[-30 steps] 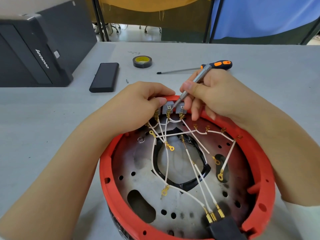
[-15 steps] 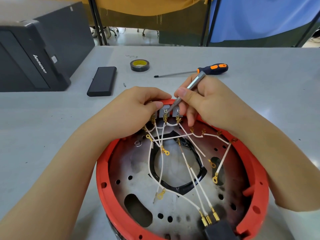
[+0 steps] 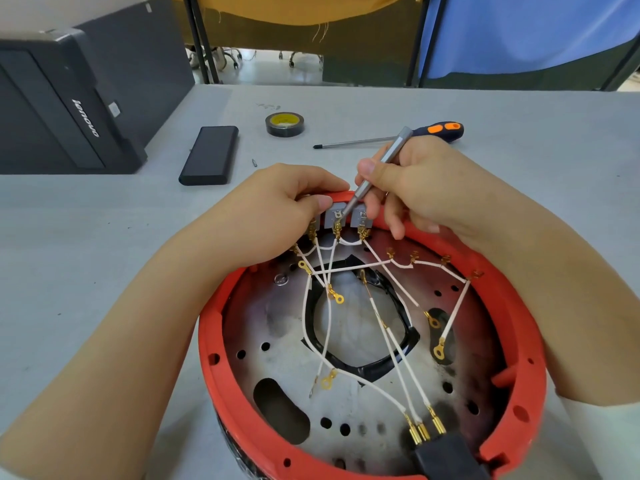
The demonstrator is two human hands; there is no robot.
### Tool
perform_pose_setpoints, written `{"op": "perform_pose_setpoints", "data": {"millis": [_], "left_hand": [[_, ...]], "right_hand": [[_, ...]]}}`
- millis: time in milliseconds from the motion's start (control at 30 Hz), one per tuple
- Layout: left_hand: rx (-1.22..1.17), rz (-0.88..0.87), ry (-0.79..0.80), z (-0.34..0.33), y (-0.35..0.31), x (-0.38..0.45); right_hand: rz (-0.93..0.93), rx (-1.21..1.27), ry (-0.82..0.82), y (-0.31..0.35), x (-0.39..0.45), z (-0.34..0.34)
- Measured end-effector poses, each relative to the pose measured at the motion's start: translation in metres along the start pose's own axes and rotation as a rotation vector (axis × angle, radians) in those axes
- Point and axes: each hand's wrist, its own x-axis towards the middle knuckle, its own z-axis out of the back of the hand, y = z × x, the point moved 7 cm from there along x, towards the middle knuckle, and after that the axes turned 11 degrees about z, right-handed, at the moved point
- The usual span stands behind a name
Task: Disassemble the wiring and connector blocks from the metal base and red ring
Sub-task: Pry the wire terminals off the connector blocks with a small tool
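A red ring [image 3: 505, 306] surrounds a perforated metal base [image 3: 367, 407] in front of me. White wires [image 3: 325, 327] with gold terminals cross the base and run to grey connector blocks [image 3: 334, 216] at the ring's far edge and to a black connector [image 3: 446, 455] at the near edge. My left hand [image 3: 277, 209] pinches the far rim beside the grey blocks. My right hand [image 3: 415, 185] grips a slim silver screwdriver [image 3: 384, 168], its tip set on the middle grey block's terminal.
On the grey table beyond lie an orange-and-black screwdriver [image 3: 415, 135], a roll of black tape [image 3: 284, 124], a black rectangular case [image 3: 210, 154] and a tiny screw [image 3: 255, 162]. A black computer tower [image 3: 62, 105] lies at the far left.
The view has shifted slightly. Both hands stay at the grey blocks, the silver screwdriver still on the terminal with its handle tilted a little more upright.
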Motion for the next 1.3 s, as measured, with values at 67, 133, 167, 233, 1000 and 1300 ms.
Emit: {"op": "perform_pose_setpoints", "data": {"millis": [67, 133, 167, 233, 1000, 1300], "left_hand": [[0.002, 0.004, 0.004, 0.0, 0.0, 0.0], [-0.005, 0.001, 0.004, 0.0, -0.001, 0.0], [-0.014, -0.003, 0.005, 0.001, -0.001, 0.0], [-0.034, -0.013, 0.006, 0.001, -0.002, -0.002], [0.006, -0.034, 0.004, 0.002, -0.003, -0.003], [0.026, -0.1, -0.009, 0.004, -0.01, -0.005]], "right_hand": [[0.024, 0.03, -0.015, 0.003, -0.003, -0.001], [0.102, 0.043, -0.052, 0.009, -0.01, -0.002], [0.145, 0.04, -0.07, 0.012, -0.014, -0.002], [0.208, 0.02, -0.093, 0.016, -0.02, -0.003], [0.33, -0.012, -0.088, 0.03, -0.027, -0.003], [0.393, -0.388, 0.013, 0.04, -0.029, -0.013]]}}
